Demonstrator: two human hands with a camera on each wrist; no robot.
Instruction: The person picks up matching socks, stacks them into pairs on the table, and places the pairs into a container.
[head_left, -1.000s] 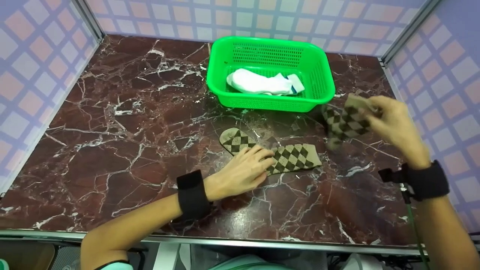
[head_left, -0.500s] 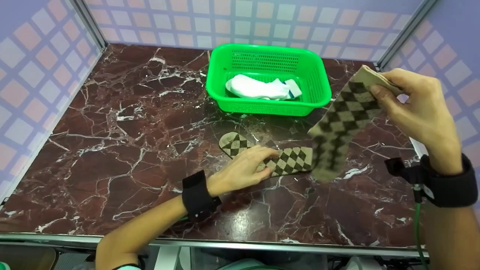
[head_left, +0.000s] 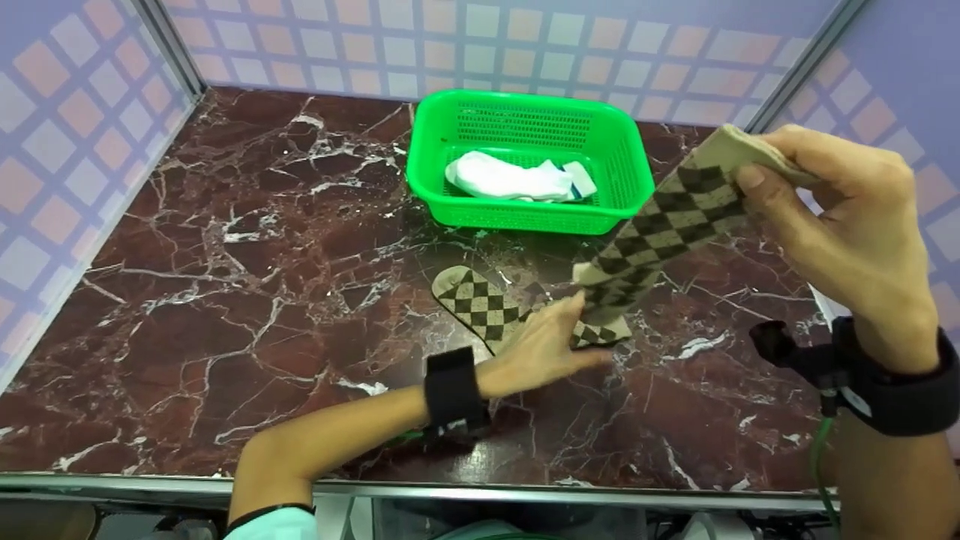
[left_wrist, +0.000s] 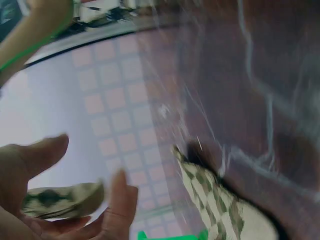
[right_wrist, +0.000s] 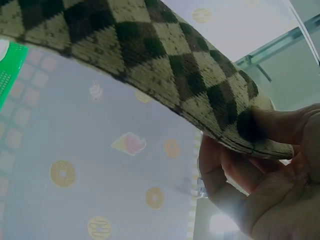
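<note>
My right hand (head_left: 851, 217) pinches a tan and brown argyle sock (head_left: 686, 210) by its cuff, thumb on the near side. This sock hangs slantwise down to the left above the table. My left hand (head_left: 551, 341) is at its lower end, fingers spread. In the left wrist view, thumb and fingers stand apart with the sock's end (left_wrist: 65, 200) between them. A matching sock (head_left: 487, 304) lies flat on the table, partly hidden under my left hand. The right wrist view shows the held sock (right_wrist: 150, 60) running off to the upper left.
A green plastic basket (head_left: 525, 217) stands at the back, with a white sock (head_left: 510, 178) inside. The dark red marbled table (head_left: 247, 315) has patterned panels (head_left: 360, 52) at its back and sides. A metal edge (head_left: 420, 491) runs along the front.
The right hand has lifted the held sock up off the table's right side. The left hand has left the flat sock's middle and moved right to the raised sock's lower end.
</note>
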